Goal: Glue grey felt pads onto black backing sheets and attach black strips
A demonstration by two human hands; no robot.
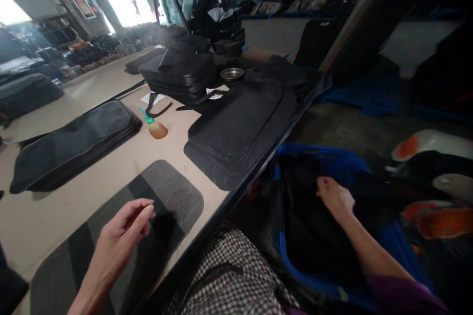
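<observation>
Over a dark rounded panel on the table, my left hand hovers with its thumb and fingertips pressed together; whatever they hold, if anything, is too small to name. The panel has darker bands across it. Out to the right, my right hand is above a blue bin full of dark material. Its fingers are curled, and dim light hides whether they grip any of that material.
A stack of black panels lies at the table's right edge, another stack at the left. A small bottle of amber liquid stands between them. Behind are more black stacks and a round metal dish.
</observation>
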